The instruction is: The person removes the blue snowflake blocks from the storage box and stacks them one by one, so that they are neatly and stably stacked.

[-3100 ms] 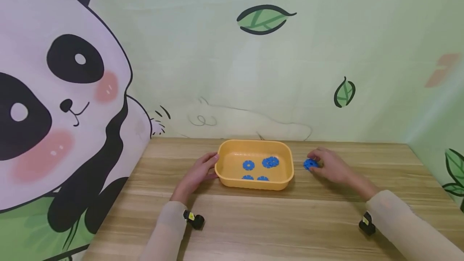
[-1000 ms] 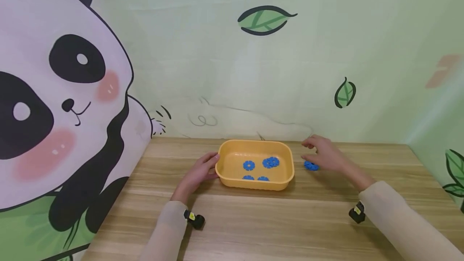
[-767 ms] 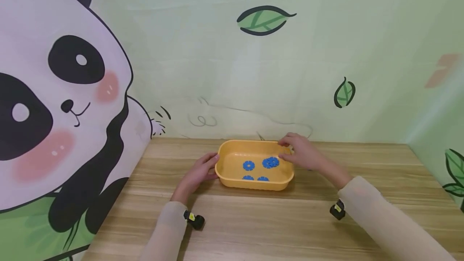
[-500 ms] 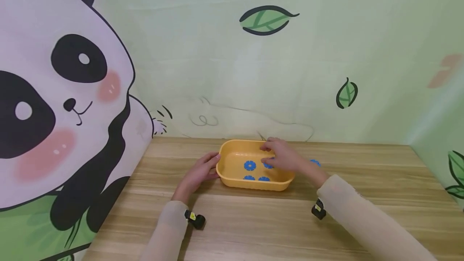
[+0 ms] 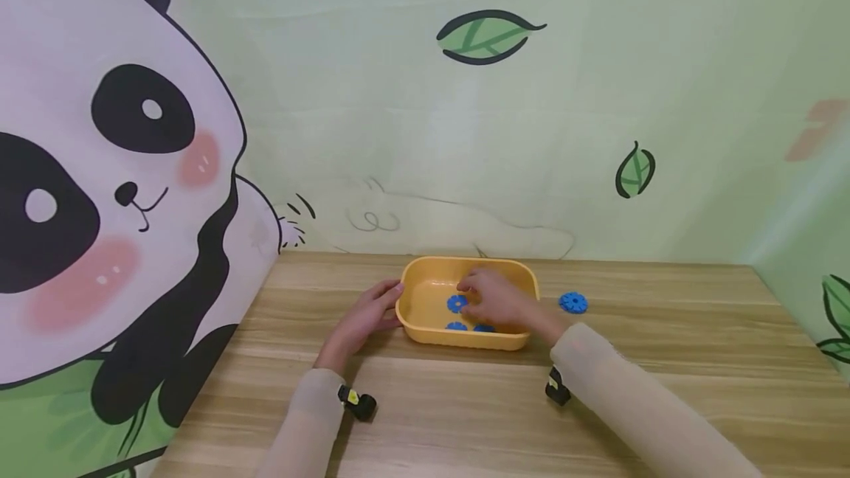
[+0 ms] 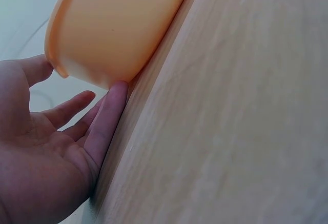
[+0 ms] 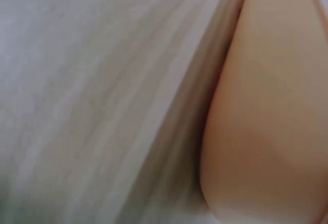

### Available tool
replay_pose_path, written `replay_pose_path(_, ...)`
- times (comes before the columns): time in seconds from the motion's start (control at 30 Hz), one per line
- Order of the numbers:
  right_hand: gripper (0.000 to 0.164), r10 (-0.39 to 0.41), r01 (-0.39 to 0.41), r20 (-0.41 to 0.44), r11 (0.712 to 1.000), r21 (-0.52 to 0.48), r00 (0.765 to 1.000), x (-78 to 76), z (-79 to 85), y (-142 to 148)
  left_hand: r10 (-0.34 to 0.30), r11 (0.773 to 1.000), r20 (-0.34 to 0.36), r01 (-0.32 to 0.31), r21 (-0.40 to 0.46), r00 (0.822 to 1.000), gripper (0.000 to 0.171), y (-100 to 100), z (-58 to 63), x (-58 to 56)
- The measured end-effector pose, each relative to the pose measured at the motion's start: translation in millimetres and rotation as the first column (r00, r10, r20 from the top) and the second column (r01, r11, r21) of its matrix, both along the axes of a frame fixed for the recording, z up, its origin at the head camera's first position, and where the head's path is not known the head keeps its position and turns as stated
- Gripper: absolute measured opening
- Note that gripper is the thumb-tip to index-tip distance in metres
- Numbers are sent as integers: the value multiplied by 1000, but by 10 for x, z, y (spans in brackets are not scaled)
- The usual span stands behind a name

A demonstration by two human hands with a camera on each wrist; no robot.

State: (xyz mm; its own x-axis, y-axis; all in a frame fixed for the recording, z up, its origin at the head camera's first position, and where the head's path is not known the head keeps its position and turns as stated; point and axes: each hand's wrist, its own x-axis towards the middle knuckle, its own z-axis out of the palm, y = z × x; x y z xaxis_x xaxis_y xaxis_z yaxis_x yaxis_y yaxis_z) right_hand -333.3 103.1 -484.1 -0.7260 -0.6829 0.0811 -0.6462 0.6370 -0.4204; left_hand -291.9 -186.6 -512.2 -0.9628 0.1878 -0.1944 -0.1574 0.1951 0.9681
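While the left hand [image 5: 361,319] rests against the left end of the yellow tray [image 5: 468,340], the right hand [image 5: 499,301] hangs inside it. Tray sits upright along the back edge of the desk [image 5: 458,419], a little left of that edge's middle. Left fingers spread, tips at rim and outer wall, not wrapped round. Right thumb and forefinger stand apart, tips just beside a blue disc [image 5: 452,299] on the tray floor; whether they touch it, cannot tell. Right wrist view misses those fingers. Two more discs, a front left disc [image 5: 456,327] and a front right disc [image 5: 483,329], show partly behind the front wall. Outside disc [image 5: 569,304], perhaps several stacked, lies right of the tray, near the desk's back edge.

Step in hand, as I judge it: picking a disc to join the one outside; nothing looks lifted yet. Next move probably calls for pinching the notched rim, then lifting clear of the right wall. Flat piece, likely awkward to get under.
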Motion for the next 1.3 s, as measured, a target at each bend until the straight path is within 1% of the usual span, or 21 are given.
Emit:
replay_pose_path(0.17,36,14,-13,-30,999,41,999,-9,-42,-22,-1,1000,5,1,0,1000,63,0,10,10)
replay_pose_path(0.47,37,-6,10,-59,998,65,998,12,-50,-39,5,1000,6,-5,27,1000,63,-7,-14,-12)
replay_pose_path(0.63,34,16,-10,-101,998,67,995,14,-73,-53,8,1000,-2,-8,15,1000,62,-2,2,2)
replay_pose_path(0.73,32,24,-17,-108,998,65,994,21,-83,-52,5,1000,-5,-5,11,1000,62,2,8,8)
replay_pose_path(0.9,29,5,0,-73,998,66,997,32,-70,-56,5,1000,-5,-5,12,1000,61,1,14,13)
replay_pose_path(1.1,30,-28,30,-37,998,58,999,35,-53,-60,2,1000,-1,-2,17,1000,61,-6,6,9)
replay_pose_path(1.3,27,-20,21,-28,999,27,999,30,-72,-71,7,1000,7,-7,11,1000,62,-11,-7,1)
